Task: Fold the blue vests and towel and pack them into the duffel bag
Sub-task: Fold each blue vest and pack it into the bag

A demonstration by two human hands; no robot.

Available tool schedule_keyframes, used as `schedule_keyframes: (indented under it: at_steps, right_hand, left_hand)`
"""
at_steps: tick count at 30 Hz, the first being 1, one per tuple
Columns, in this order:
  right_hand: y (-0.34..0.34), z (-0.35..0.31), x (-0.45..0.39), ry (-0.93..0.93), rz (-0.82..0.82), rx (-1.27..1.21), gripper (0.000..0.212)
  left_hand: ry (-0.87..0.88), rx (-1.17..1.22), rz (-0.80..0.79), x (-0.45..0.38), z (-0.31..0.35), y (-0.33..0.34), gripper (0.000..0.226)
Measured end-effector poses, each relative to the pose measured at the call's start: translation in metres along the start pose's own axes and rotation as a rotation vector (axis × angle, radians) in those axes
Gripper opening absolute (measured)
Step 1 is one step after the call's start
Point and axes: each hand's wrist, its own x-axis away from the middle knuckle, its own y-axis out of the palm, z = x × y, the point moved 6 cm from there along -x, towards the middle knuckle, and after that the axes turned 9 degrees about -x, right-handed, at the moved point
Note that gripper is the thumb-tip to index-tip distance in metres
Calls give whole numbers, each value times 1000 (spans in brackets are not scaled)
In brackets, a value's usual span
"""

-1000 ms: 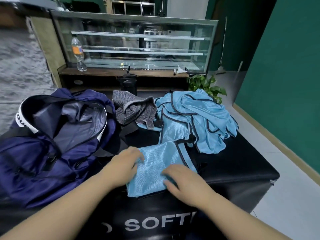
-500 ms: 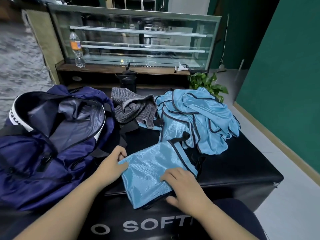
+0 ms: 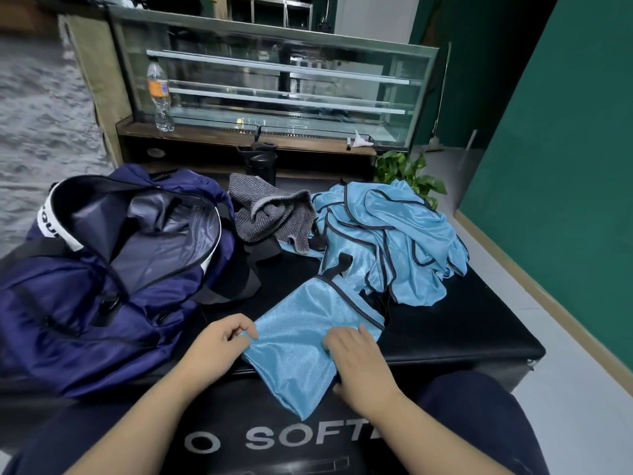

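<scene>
So far only one piece folded: folded vest point(image 3: 308, 341), a small light-blue packet at lower centre of the frame, partly over the front edge of the black padded bench point(image 3: 462, 337). Left hand point(image 3: 219, 341) at its left corner, thumb and fingers closed on the cloth edge in a pinch. Right hand point(image 3: 356, 358) on its right part, fingers bent and near together; pressing on the cloth or gripping its edge, cannot tell, fingertips partly hidden.

Not yet packed anything, as far as visible. Duffel bag point(image 3: 102, 269) at left of the frame, dark blue, zip wide open, grey lining inside, no blue cloth seen in the opening; deeper part in shadow, so not sure.

Left to do, by judgement: most of the task. Pile of vests point(image 3: 394, 234) at centre right, crumpled, unfolded, touching the far end of the folded one. Towel point(image 3: 270, 214), grey and ribbed, in a heap at upper centre between bag and pile, also unfolded. Probably next: folded packet into the bag, then the rest one by one.
</scene>
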Motion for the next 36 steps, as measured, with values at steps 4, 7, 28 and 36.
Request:
schedule_keyframes:
  at_steps: [4, 7, 28, 36]
  right_hand:
    - [-11, 7, -1, 64, -16, -177, 23]
    - [-19, 3, -1, 153, -95, -183, 35]
    - [-23, 15, 2, 340, 118, -564, 56]
    - [-29, 21, -9, 304, 119, -829, 47]
  left_hand:
    - [-35, -29, -3, 0, -5, 0, 22]
    - [-30, -27, -13, 3, -2, 1, 23]
    - [153, -291, -95, 25, 26, -2, 72]
    - [586, -784, 39, 11, 41, 17, 63]
